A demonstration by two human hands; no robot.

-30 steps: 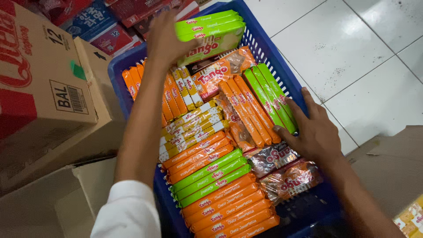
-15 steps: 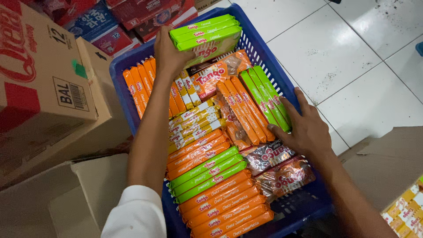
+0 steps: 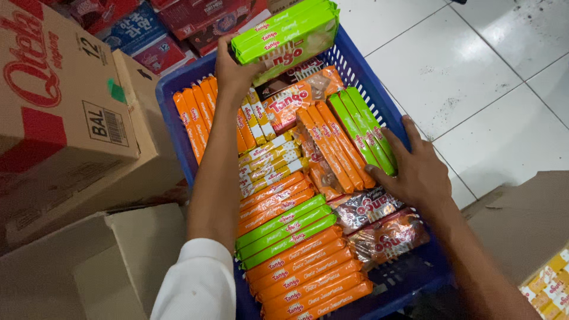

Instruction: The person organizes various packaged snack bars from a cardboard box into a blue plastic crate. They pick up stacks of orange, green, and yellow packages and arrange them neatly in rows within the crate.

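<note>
The left hand (image 3: 234, 68), in the upper middle of the frame, is closed around a stack of lime-green wafer packs (image 3: 286, 34), held at a slant above the far end of a blue plastic basket (image 3: 178, 127); its forearm runs down the frame to a white sleeve (image 3: 192, 284) at the bottom edge. The right hand (image 3: 418, 172), at the right centre, lies with fingers spread, neither fisted nor gripping, its fingertips touching the near ends of three green wafer bars (image 3: 363, 127) that lean against the basket's right wall. Just left of those lie three orange wafer bars (image 3: 332, 145), and below the hand sit clear-wrapped wafer bags (image 3: 379, 228), one dark and one brown. The basket's left half is packed in rows: orange bars on edge (image 3: 192, 118) at the upper left, yellow-and-white bars (image 3: 269, 160) in the middle, then orange, green and orange rows (image 3: 296, 261) down to the near rim. An orange wafer bag (image 3: 287, 104) lies under the lifted stack. Brown cardboard boxes (image 3: 59, 106) stand at the left of the frame, red and blue cartons (image 3: 160, 29) at the top left, white floor tiles (image 3: 474, 77) at the right, and a cardboard flap (image 3: 521, 213) at the lower right.
</note>
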